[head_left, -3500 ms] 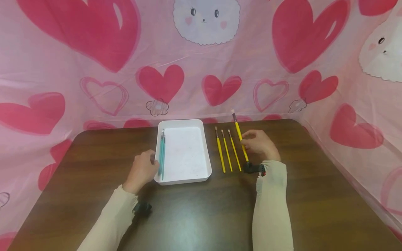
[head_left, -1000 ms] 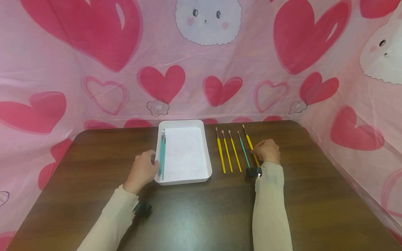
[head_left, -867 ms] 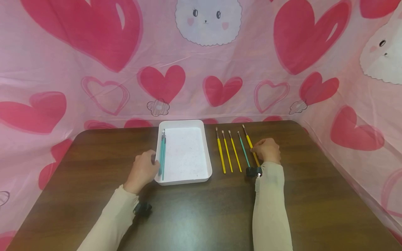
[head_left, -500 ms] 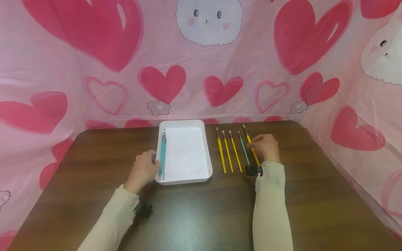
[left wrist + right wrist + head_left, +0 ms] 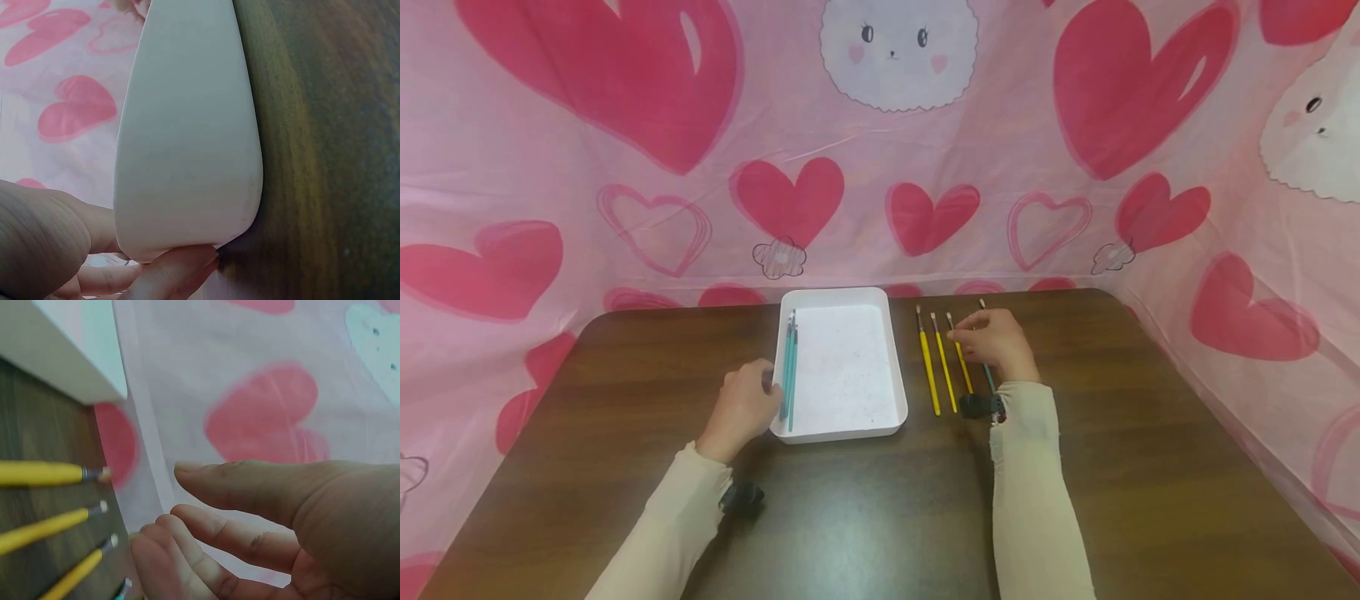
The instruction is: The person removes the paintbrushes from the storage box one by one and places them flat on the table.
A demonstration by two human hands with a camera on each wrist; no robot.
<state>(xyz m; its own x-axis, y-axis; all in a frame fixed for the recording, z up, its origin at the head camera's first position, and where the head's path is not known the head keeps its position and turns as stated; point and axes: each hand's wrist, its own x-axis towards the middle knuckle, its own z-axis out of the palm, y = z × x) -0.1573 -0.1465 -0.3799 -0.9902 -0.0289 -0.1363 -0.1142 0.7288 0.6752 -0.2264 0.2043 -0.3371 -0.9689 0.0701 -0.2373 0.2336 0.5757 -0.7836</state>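
At the left wall of a white tray (image 5: 850,433), my left hand (image 5: 742,411) holds the rim. The left wrist view shows its fingertips (image 5: 181,269) against the tray's outer side. Several thin teal paintbrushes (image 5: 791,375) lie inside along that wall. My right hand (image 5: 996,342) hovers over the brushes right of the tray, fingers relaxed and holding nothing. Three yellow paintbrushes (image 5: 928,367) lie there in a row, the third partly covered by the hand. Beyond them are a teal paintbrush (image 5: 988,379), mostly hidden, and another brush's tip (image 5: 982,303).
Everything rests on a dark brown wooden table (image 5: 850,517). Pink cloth (image 5: 865,217) with hearts hangs behind the table and at both sides. A small black wrist camera (image 5: 979,407) sits at the right cuff, another black camera (image 5: 743,500) at the left.
My right hand set down a yellow paintbrush at the row's right end, released it, then lifted and moved left over the row. A teal brush beside it came into view. My left hand stayed put.
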